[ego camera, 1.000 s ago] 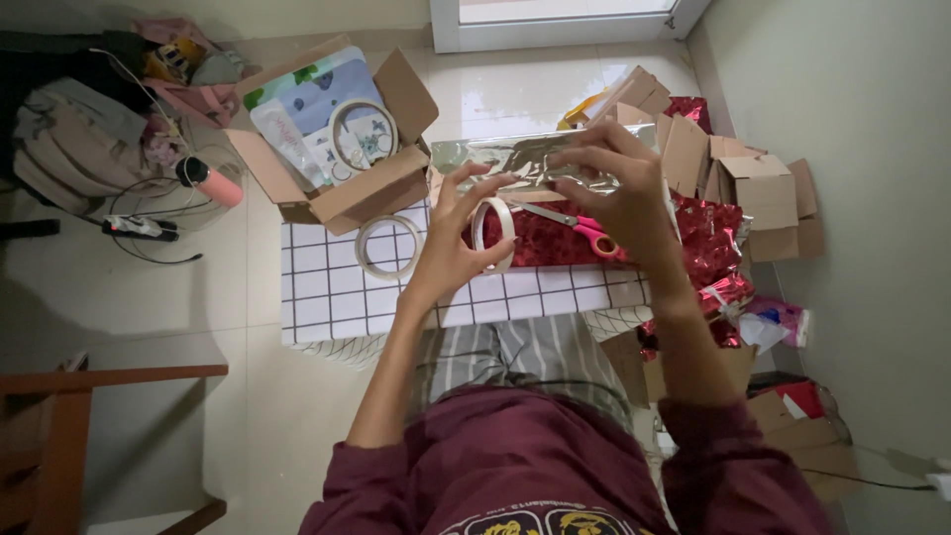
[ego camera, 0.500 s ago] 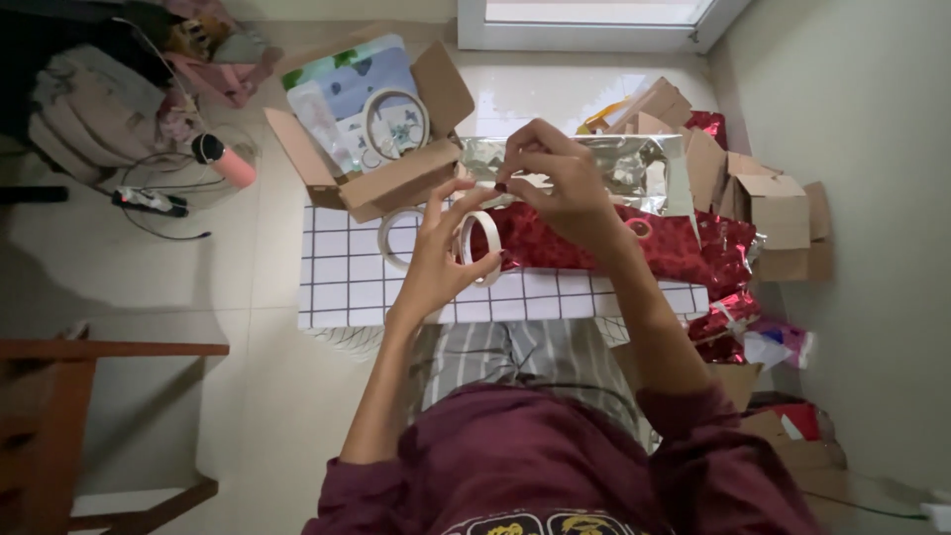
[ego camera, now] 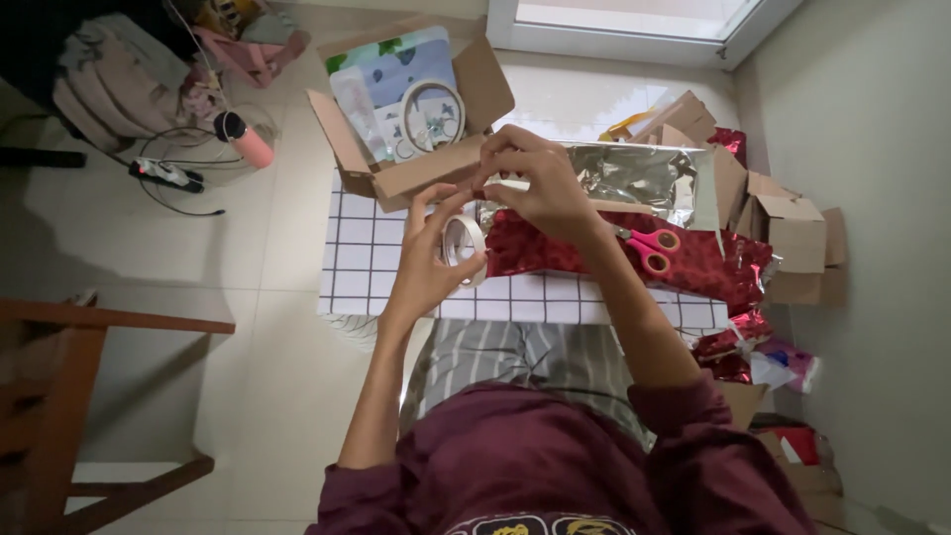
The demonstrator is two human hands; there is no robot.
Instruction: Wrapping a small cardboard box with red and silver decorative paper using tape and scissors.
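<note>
**Fingers on the tape roll, above the gridded table**

Fingers (ego camera: 448,213) of the left hand (ego camera: 433,260) curl around a roll of pale tape (ego camera: 464,245), holding it upright on edge so its open centre faces the camera. The right hand (ego camera: 540,186) is raised just beyond it, thumb and forefinger pinched together near the top of the roll; whether they hold the tape's loose end is too small to tell. Both hands hover over the table (ego camera: 371,260), a white top with a dark grid pattern, near its middle.

Under the hands lies a sheet of red patterned wrapping paper (ego camera: 703,266), spreading to the right, with silver foil paper (ego camera: 634,173) beyond it on the far side. Pink-handled scissors (ego camera: 649,248) rest on the red paper just right of the right forearm.

At the far left of the table sits an open cardboard box (ego camera: 396,178), holding a printed packet and another ring of tape (ego camera: 433,111). More small cardboard boxes (ego camera: 788,233) stand at the right by the wall, with scraps of red paper on the floor below them. A brown wooden chair (ego camera: 59,396) is near left, and bags and a cable lie on the floor far left.
</note>
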